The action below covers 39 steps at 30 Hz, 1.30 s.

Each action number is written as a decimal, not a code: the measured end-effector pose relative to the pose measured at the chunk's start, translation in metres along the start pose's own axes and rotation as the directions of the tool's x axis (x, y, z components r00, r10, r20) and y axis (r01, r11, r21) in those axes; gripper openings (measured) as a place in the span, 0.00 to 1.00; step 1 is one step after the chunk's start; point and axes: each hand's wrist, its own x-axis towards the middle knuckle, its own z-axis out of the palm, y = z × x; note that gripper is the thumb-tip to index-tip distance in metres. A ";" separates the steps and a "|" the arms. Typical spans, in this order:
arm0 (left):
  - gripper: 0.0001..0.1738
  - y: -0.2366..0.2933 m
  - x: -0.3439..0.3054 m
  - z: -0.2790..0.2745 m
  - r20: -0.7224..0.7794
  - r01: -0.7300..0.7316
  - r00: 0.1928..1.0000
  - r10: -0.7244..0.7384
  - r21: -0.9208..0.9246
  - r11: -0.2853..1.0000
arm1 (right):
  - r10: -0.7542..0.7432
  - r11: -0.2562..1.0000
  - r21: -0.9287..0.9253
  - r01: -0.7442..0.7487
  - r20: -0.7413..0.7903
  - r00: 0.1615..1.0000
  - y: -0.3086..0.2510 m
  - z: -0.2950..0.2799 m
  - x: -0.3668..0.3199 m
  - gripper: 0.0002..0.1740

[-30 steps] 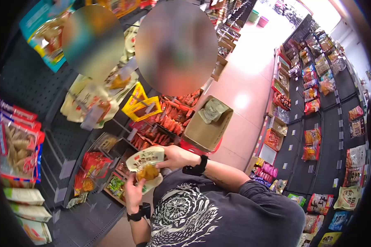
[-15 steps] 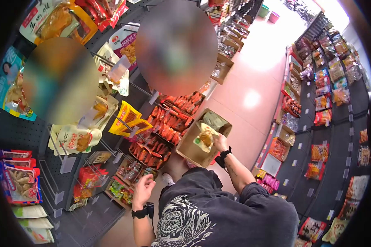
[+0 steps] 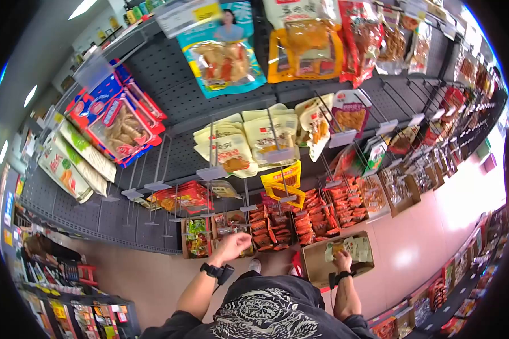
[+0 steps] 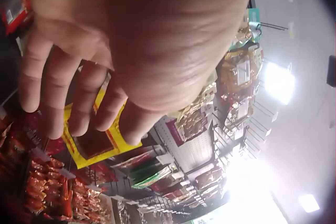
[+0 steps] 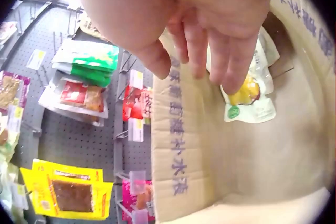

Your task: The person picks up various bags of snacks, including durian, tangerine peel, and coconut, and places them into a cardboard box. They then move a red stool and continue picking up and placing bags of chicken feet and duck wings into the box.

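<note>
My right hand is over the cardboard box in the head view. In the right wrist view its fingers point down and the thumb stands apart from them. Directly below lies a pale snack bag with a yellow-brown picture, partly hidden by the fingertips. Another pale bag is in the box beside that hand. My left hand holds nothing, its fingers loosely bent in front of the shelf. From the left wrist camera, these fingers overlap a yellow snack pack hanging behind them.
Pale snack bags hang on shelf hooks ahead, with clear price-tag holders sticking out. Below stand open boxes of red-wrapped snacks. A second shelf row runs along the right of the pink-tiled aisle. A red stool is at the left.
Both hands were on a pale snack bag; the left let go and the right carried it into the box, where the fingers now appear released. The head view has turned left towards the shelf.
</note>
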 end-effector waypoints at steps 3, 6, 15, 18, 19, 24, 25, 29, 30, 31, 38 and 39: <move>0.18 -0.003 0.036 -0.045 -0.274 -0.147 0.958 0.085 -0.216 0.965 | -0.044 0.999 0.004 0.044 0.176 0.983 -0.033 0.037 -0.077 0.21; 0.19 0.016 0.085 -0.086 -0.634 -0.292 0.741 0.220 -0.009 0.956 | -0.090 0.996 0.013 0.089 0.222 0.971 -0.049 0.063 -0.125 0.21; 0.12 0.051 0.121 -0.104 -0.704 -0.419 0.640 0.309 0.019 0.908 | -0.257 0.925 -0.176 0.338 0.366 0.895 -0.084 0.162 -0.208 0.17; 0.12 0.045 0.108 -0.103 -0.717 -0.517 0.606 0.344 -0.026 0.856 | -0.420 0.747 -0.289 0.598 0.492 0.762 -0.118 0.214 -0.247 0.18; 0.13 0.045 0.104 -0.106 -0.712 -0.533 0.605 0.357 -0.028 0.846 | -0.478 0.635 -0.341 0.693 0.531 0.699 -0.132 0.229 -0.257 0.19; 0.18 0.045 0.081 -0.118 -0.621 -0.589 0.729 0.289 -0.352 0.727 | -0.673 0.586 -0.156 0.795 0.453 0.585 -0.178 0.332 -0.285 0.26; 0.18 0.043 0.077 -0.118 -0.609 -0.586 0.751 0.256 -0.434 0.684 | -0.744 0.499 -0.182 0.847 0.411 0.527 -0.175 0.349 -0.273 0.27; 0.14 0.044 0.053 -0.127 -0.530 -0.537 0.805 0.266 -0.461 0.707 | -0.734 0.549 -0.083 0.832 0.428 0.527 -0.182 0.377 -0.295 0.28; 0.14 0.042 0.052 -0.130 -0.492 -0.538 0.822 0.288 -0.506 0.674 | -0.711 0.602 -0.098 0.792 0.385 0.588 -0.180 0.377 -0.299 0.26; 0.13 0.040 0.051 -0.133 -0.457 -0.537 0.834 0.309 -0.549 0.641 | -0.718 0.597 -0.099 0.796 0.375 0.586 -0.179 0.375 -0.302 0.26; 0.11 0.061 0.026 -0.125 -0.410 -0.531 0.847 0.339 -0.636 0.560 | -0.658 0.724 0.103 0.682 0.400 0.638 -0.184 0.352 -0.325 0.23; 0.12 0.067 0.021 -0.124 -0.426 -0.547 0.836 0.346 -0.612 0.571 | -0.655 0.728 0.130 0.673 0.421 0.627 -0.182 0.351 -0.318 0.23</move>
